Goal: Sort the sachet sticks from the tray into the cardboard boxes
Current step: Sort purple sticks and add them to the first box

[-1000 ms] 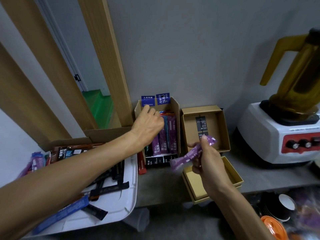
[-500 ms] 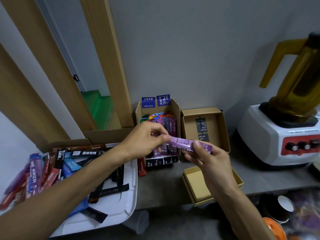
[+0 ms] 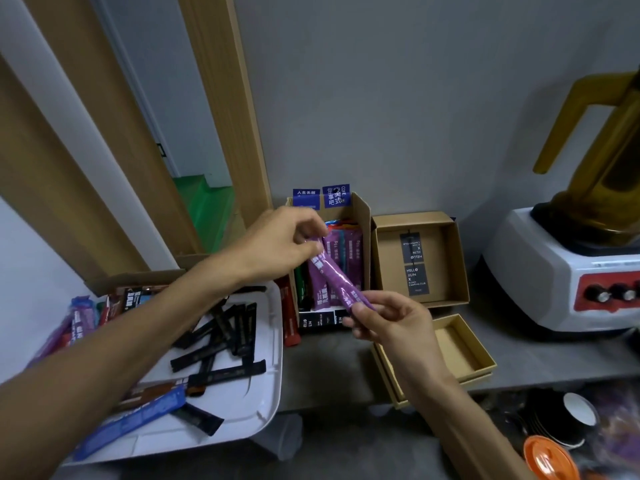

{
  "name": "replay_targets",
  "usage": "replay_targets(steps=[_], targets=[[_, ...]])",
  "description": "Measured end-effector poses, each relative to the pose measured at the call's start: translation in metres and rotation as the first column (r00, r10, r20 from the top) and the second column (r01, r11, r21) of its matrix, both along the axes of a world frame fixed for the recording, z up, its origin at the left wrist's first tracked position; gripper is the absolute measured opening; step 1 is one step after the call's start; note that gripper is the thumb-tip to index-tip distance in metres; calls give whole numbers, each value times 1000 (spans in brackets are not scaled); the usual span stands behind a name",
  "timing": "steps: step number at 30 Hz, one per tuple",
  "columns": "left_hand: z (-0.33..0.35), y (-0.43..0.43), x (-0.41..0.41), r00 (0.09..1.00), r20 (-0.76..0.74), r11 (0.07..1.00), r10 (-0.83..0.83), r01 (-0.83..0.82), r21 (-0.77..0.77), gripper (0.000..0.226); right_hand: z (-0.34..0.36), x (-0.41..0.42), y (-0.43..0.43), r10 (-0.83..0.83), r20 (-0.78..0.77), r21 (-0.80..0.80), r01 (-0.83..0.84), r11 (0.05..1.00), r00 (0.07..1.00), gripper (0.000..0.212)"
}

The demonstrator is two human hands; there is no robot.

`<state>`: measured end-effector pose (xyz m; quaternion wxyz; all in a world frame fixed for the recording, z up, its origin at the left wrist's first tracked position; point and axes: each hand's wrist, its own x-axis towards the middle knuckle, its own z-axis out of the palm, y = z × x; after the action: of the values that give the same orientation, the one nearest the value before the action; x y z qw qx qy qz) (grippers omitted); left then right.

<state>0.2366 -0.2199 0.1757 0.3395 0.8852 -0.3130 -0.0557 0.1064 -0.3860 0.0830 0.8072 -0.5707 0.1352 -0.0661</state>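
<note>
The grey surface (image 3: 322, 372) is flat and smooth. A tall cardboard box (image 3: 363, 223) stands on it by the wall. It is brown, open at the top, and packed with sachet sticks (image 3: 353, 258) standing upright, mostly purple.

Far to the right of the tall cardboard box is a blender (image 3: 540, 271) with a white base and a see-through yellow jug. To the left of the box is a white tray (image 3: 249, 403) with round corners. It looks like smooth plastic. Long, thin black sticks (image 3: 239, 327) lie in a loose heap on it, and a shiny blue stick (image 3: 138, 419) lies at the near end.

Just to the right of the tall box is a wide cardboard box (image 3: 457, 265), open, with a black label on its floor. In front of that, nearer than the tall box, is a small shallow box (image 3: 453, 344) with low walls.

The left hand (image 3: 277, 245) is up in front of the tall box. The right hand (image 3: 394, 327) is lower, in front of the box and a bit right.

A purple sachet stick (image 3: 337, 284) runs slanted between them, right in front of the tall box. It is thin, glossy and a little puffy. The left grip pinches its top end with thumb and fingertips. The right grip pinches its bottom end the same way.

A red stick (image 3: 291, 317) stands against the left side of the tall box.
</note>
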Motion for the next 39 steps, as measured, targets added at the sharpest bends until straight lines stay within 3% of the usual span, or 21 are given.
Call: replay_targets(steps=[2,6,11,14,18,25,28,30,32,34,36,38,39], targets=[[13,-4,9,996,75,985,-56,42,170,18,-3,7,6,16,-23,-31,-17,999,1000,18],[26,-21,28,969,177,884,-173,74,462,20,-22,17,10,23,-87,-290,-47,956,996,22],[3,-38,41,920,243,674,-306,30,738,13,-37,11,7,-41,-37,-328,27,944,998,20],[-4,-44,44,842,368,580,-394,-83,810,32,-40,7,2,-28,-24,-393,16,919,999,21],[-17,-47,48,786,444,531,-431,-178,829,32,-42,7,-4,-16,-15,-490,6,871,1000,19],[9,-50,35,846,348,474,-404,-131,870,22,-39,12,-9,92,-54,-513,-106,852,994,13],[37,-43,18,843,389,498,-371,-173,850,19,-33,25,2,170,-124,-293,-200,935,978,19],[48,-32,6,846,445,609,-295,-192,769,14,-26,34,13,265,-149,75,-256,964,953,25],[48,-14,-11,870,470,768,-151,-196,610,7,-17,42,18,295,-82,397,-240,886,952,29],[36,8,-32,925,375,889,60,-220,401,6,-9,49,14,255,17,501,-229,835,967,33],[8,27,-51,950,214,941,228,-271,202,8,3,54,6,215,109,375,-240,896,971,24],[-31,40,-61,939,90,936,331,-339,98,13,21,60,-3,168,172,-47,-162,986,971,13],[-52,43,-63,924,53,922,378,-381,73,14,32,65,-6,154,184,-330,-87,940,971,10]])
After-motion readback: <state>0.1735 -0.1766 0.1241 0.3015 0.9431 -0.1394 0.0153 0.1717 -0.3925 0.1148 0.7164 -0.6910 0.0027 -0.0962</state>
